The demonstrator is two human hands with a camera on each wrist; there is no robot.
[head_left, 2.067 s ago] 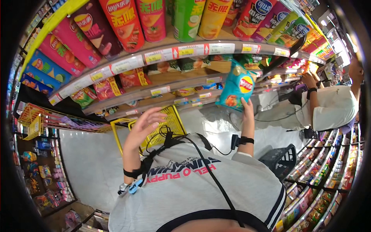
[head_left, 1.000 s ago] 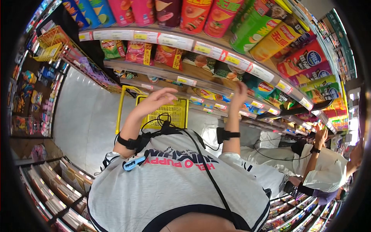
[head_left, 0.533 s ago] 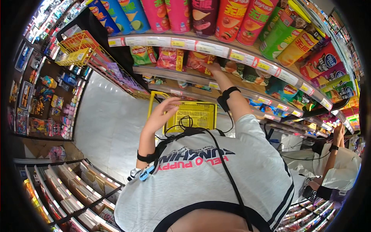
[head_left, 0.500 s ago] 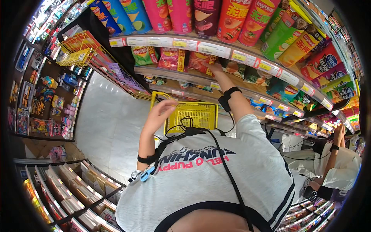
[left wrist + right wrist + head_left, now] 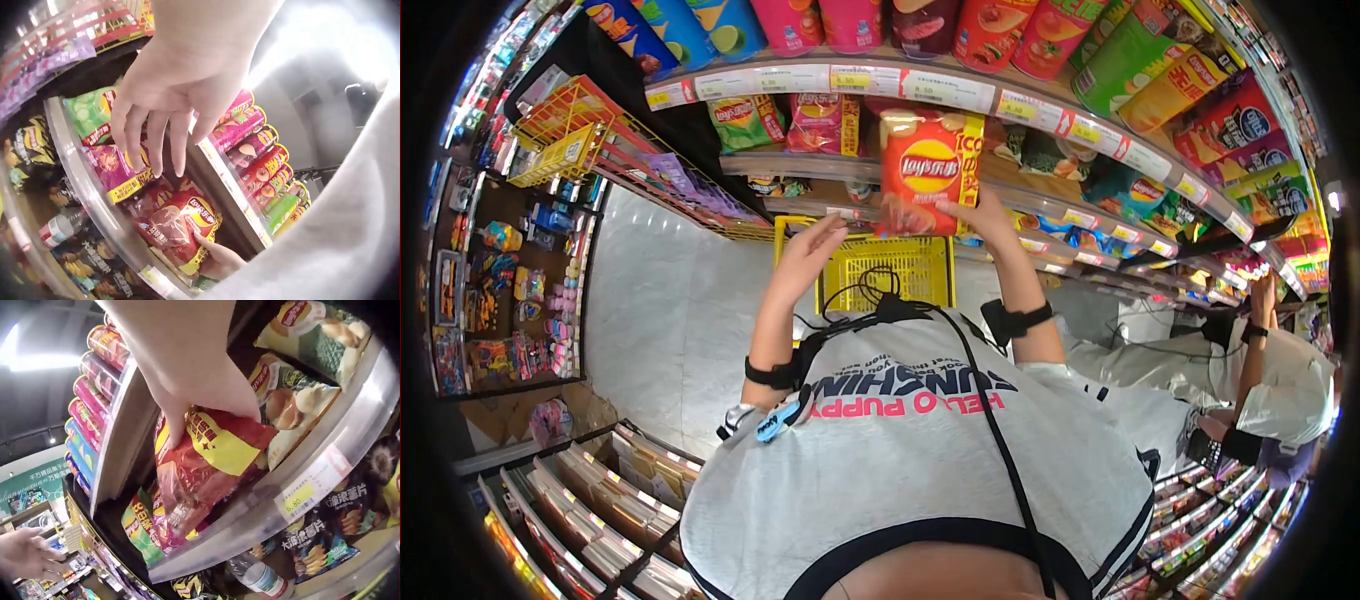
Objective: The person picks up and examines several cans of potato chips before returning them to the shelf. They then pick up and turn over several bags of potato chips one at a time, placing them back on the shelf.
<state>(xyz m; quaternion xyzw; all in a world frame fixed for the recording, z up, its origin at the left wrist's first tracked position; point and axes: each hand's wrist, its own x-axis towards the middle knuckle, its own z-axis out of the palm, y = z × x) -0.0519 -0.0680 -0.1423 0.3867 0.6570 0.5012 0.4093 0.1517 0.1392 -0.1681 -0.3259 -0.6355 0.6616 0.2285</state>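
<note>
A red bag of potato chips (image 5: 925, 165) with a yellow strip down one side is upright in front of the snack shelf in the head view. My right hand (image 5: 990, 220) grips its lower right edge, thumb on the front. In the right wrist view, the fingers behind the chip bag (image 5: 206, 469) are mostly hidden. My left hand (image 5: 805, 258) holds nothing, left of the bag and over the yellow basket's (image 5: 947, 278) left side. The left wrist view shows that hand (image 5: 175, 94) with its fingers spread apart, the red bag beyond it.
Green (image 5: 745, 122) and pink (image 5: 822, 125) chip bags stand on the shelf left of the red one. Chip canisters (image 5: 1000, 35) line the shelf above. A yellow wire rack (image 5: 565, 145) is at left. Another person (image 5: 1270, 375) is at right, near the shelves.
My right hand held a teal chip bag at first, then was empty, then reached left into the shelf. Now it has the red bag out in front. My left hand stays empty.
</note>
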